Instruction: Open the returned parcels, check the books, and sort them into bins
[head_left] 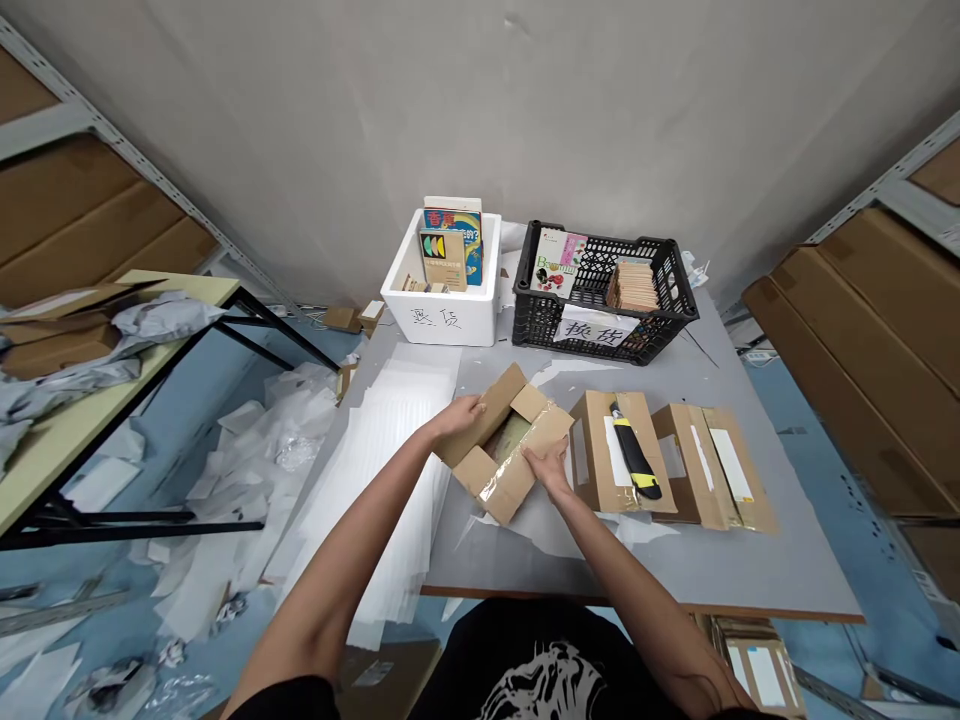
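A small cardboard box (504, 470) lies on the grey table (675, 560) with its taped flaps spread apart. My left hand (459, 413) grips the far left flap, fingers curled over its edge. My right hand (550, 466) presses on the near right flap, fingers bent against the taped cardboard. Something greenish shows inside the box. To the right lies a flat closed cardboard box (609, 465) with a yellow and black utility knife (634, 458) resting on top. Further right sit two more flat cardboard parcels (712, 468).
At the table's back stand a white foam box (441, 310) holding books and a black plastic crate (600, 325) with a booklet and stacked cards. White foam sheets (390, 440) cover the table's left side. Packing waste litters the floor at left; shelves with cartons flank both sides.
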